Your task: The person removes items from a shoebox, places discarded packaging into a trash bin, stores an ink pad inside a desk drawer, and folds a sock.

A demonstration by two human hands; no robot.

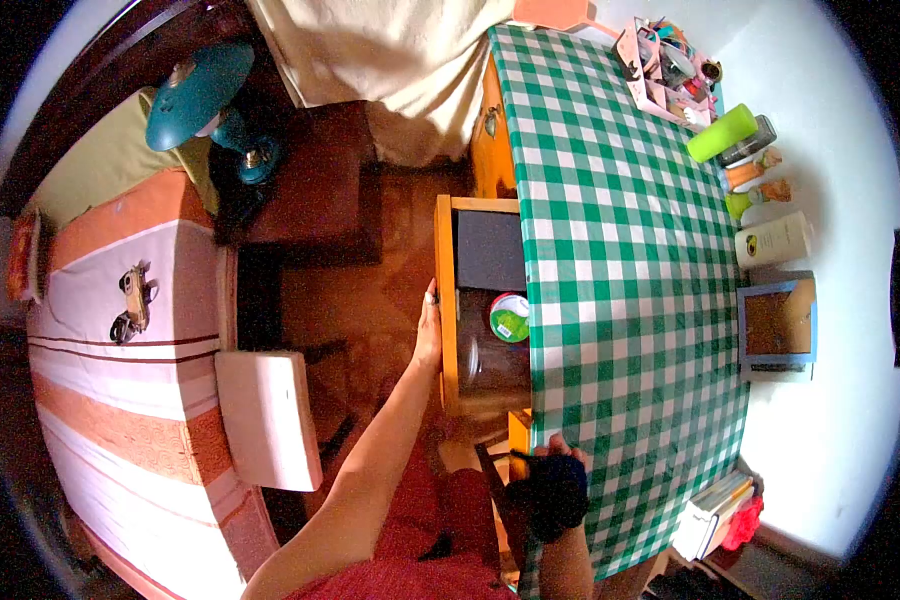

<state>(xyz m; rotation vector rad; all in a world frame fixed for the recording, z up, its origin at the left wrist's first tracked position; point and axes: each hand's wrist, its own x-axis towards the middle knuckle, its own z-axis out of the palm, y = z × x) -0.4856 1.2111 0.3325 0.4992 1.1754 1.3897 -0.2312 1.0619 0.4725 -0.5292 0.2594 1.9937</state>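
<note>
The left hand (429,325) lay flat against the front panel of an open wooden drawer (446,300), its fingers (431,297) stretched out along the panel's outer face and touching it rather than curled around anything. Just beyond those fingers, inside the drawer, sat a dark flat box (490,250), a round green-and-white tin (510,317) and a dark glass jar (490,365). The drawer stuck out from under the surface (620,300), which was covered by a green checked cloth. The right hand (555,480) rested at the near edge of that cloth, holding a dark bundle (550,495); how tightly its fingers closed could not be told. A striped bed (130,330) lay well apart, on the far side from the left hand.
</note>
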